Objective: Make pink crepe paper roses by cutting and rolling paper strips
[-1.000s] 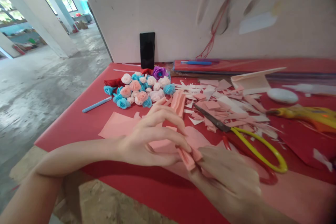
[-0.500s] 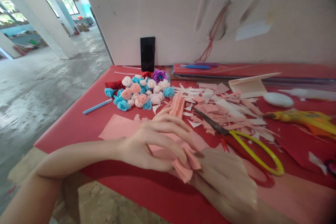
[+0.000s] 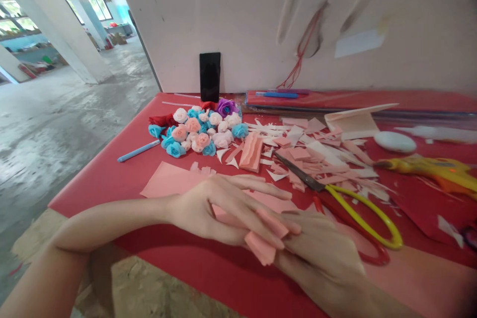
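A small folded piece of pink crepe paper (image 3: 262,248) is held low over the front of the table, between my two hands. My left hand (image 3: 219,211) comes in from the left, its thumb and index finger closed on the paper and its other fingers stretched out over my right hand. My right hand (image 3: 320,248) grips the paper from the right, with its fingertips partly hidden behind the left fingers. Under the hands lies a flat pink paper sheet (image 3: 167,180). Just beyond them rests a stack of wavy-edged pink strips (image 3: 251,151).
Scissors (image 3: 346,203) with yellow and red handles lie right of the hands, beside paper scraps (image 3: 309,151). A yellow glue gun (image 3: 428,169) is farther right. Paper roses (image 3: 201,131), a blue pen (image 3: 137,151) and an upright phone (image 3: 209,77) are at the back left.
My left fingers have straightened and slid rightward across the paper, over my right hand. The stack of pink strips behind is now less covered. My right hand has shifted slightly.
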A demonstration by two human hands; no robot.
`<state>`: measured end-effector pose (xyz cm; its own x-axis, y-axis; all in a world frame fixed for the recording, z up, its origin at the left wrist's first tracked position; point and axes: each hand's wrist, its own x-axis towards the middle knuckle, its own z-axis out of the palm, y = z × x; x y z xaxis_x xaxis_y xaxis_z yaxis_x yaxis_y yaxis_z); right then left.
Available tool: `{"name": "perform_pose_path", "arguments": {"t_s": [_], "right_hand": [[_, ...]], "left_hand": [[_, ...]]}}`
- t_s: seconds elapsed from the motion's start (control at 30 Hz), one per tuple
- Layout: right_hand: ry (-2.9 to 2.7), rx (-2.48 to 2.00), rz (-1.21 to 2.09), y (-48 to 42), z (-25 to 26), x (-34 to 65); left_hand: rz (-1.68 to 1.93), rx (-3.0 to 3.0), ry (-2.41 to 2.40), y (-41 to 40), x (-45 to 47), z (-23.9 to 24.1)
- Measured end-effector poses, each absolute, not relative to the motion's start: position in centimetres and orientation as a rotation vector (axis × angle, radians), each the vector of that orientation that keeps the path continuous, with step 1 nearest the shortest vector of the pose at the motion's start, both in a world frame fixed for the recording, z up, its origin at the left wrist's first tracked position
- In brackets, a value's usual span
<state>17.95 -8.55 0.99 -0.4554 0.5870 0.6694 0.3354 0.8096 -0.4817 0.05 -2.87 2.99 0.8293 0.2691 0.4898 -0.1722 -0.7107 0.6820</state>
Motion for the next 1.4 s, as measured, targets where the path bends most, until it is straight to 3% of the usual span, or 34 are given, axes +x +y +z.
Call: {"name": "perform_pose_path", "arguments": {"t_s": [0.83, 1.4], "right_hand": [[-2.023, -0.751, 0.202, -8.8, 0.5, 17.2], [-2.049, -0.957, 0.338, -9.1, -0.1, 17.4]], "left_hand": [[0.770, 1.802, 0.149, -3.1, 0.5, 2.0], [0.725, 1.490, 0.269, -3.5, 0.4, 1.0]]}}
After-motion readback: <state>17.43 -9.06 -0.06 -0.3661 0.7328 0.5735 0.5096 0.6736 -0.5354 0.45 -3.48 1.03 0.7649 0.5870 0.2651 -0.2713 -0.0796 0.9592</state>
